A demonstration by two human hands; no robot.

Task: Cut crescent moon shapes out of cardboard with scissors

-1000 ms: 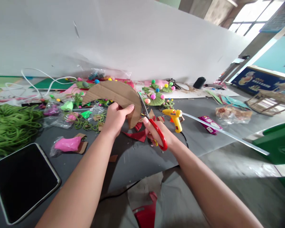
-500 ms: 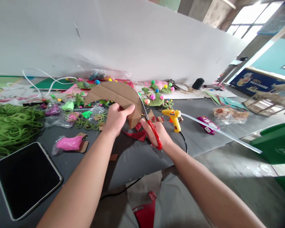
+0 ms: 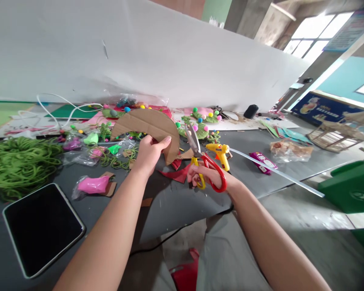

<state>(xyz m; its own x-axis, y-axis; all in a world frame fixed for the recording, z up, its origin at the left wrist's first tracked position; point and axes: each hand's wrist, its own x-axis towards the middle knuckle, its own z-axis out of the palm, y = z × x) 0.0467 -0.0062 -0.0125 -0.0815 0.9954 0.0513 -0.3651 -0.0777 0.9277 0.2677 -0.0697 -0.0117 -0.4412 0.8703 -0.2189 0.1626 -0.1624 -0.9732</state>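
A curved, crescent-like piece of brown cardboard (image 3: 148, 123) is pinched between the thumb and fingers of my left hand (image 3: 153, 151), held up over the table. My right hand (image 3: 200, 173) has its fingers in the handles of a pair of scissors (image 3: 214, 171), one handle red and one yellow. The blades point up and away, a little right of the cardboard and apart from it. Below the hands lie a dark red scrap (image 3: 177, 173) and small cardboard bits. Just right of the scissors rests a yellow glue gun (image 3: 220, 153) with a long clear glue stick (image 3: 276, 170).
A heap of green cord (image 3: 21, 165) and a black-screened tablet (image 3: 44, 228) occupy the left. A bagged pink lump (image 3: 93, 184) lies near them. Green pieces with coloured pompoms (image 3: 197, 127) line the back by a white panel (image 3: 139, 52). A green bin (image 3: 352, 186) stands right.
The scissors have come away from the cardboard's right edge, and my right hand has shifted right and turned, so both handles show. My left hand still holds the cardboard.
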